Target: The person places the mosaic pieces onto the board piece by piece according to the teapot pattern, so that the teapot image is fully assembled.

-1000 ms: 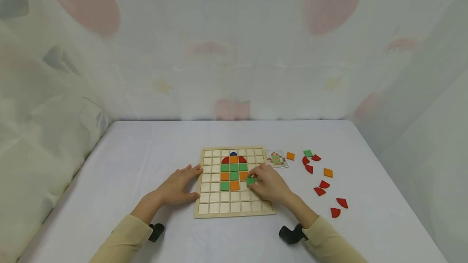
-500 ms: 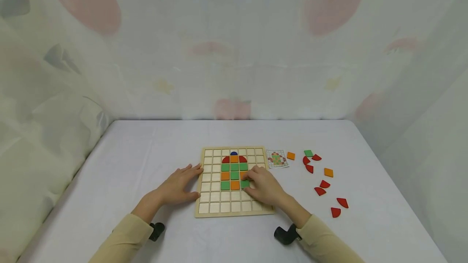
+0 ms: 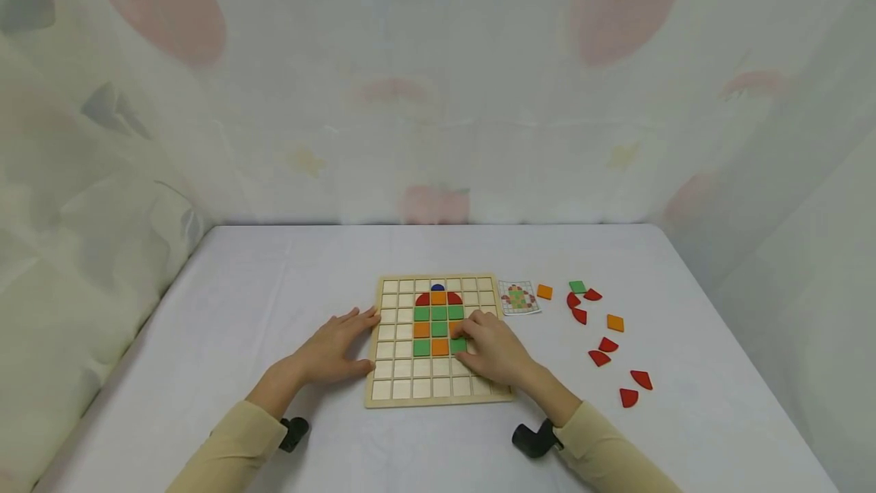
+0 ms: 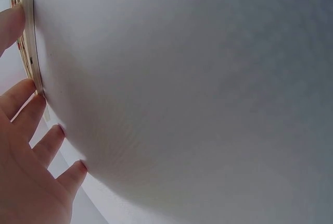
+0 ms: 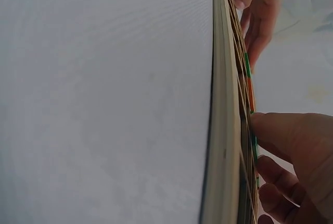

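Observation:
A wooden grid board point(image 3: 438, 404) lies on the table with green, orange, red and blue pieces set in its cells. My right hand point(image 3: 498, 348) pinches a green square tile point(image 3: 458, 345) between thumb and fingers at a cell right of an orange tile point(image 3: 439, 347). In the right wrist view, the thumb point(image 5: 270, 127) is against the tile's edge, low at the board's surface. My left hand point(image 3: 334, 348) rests against the board's left edge, thumb and fingers spread. The left wrist view shows its fingertips point(image 4: 34, 101) touching the board's side.
A small pattern card point(image 3: 518, 298) lies beside the board's upper right corner. Further right are loose pieces: an orange tile point(image 3: 544, 292), another orange tile point(image 3: 615, 323), a green tile point(image 3: 578, 287) and several red quarter-circle pieces point(image 3: 598, 358). A patterned cloth point(image 3: 438, 135) hangs behind the table.
My right hand has moved slightly left, bringing the green tile down into the cell beside the orange one. Over the last half second it has barely moved. The left hand stays put.

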### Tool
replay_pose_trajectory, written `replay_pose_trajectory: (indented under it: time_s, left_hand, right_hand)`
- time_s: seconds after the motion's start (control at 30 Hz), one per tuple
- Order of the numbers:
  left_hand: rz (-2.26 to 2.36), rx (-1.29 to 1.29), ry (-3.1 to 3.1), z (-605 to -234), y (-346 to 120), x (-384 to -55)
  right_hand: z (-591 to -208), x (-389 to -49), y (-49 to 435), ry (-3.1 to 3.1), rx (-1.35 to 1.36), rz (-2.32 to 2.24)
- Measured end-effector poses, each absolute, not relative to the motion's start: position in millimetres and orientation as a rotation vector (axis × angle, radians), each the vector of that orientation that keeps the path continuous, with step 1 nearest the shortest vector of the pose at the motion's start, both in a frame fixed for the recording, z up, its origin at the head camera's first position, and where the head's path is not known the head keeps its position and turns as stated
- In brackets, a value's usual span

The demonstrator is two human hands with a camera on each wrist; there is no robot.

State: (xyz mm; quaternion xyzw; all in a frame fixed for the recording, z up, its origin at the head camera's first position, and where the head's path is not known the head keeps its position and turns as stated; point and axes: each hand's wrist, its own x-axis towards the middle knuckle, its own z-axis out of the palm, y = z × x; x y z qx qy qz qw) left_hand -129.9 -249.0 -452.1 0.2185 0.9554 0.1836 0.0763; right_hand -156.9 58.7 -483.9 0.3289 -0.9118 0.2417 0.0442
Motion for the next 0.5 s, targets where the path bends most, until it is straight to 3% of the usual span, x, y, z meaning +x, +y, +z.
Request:
replay_pose_trajectory:
  time_s: [0.5]
  left_hand:
    - [0.555,0.671,2.864,-451.8,-248.7,-129.9]
  right_hand:
    - [-473.7,-164.3,74.6,-2.747,0.913,0.917]
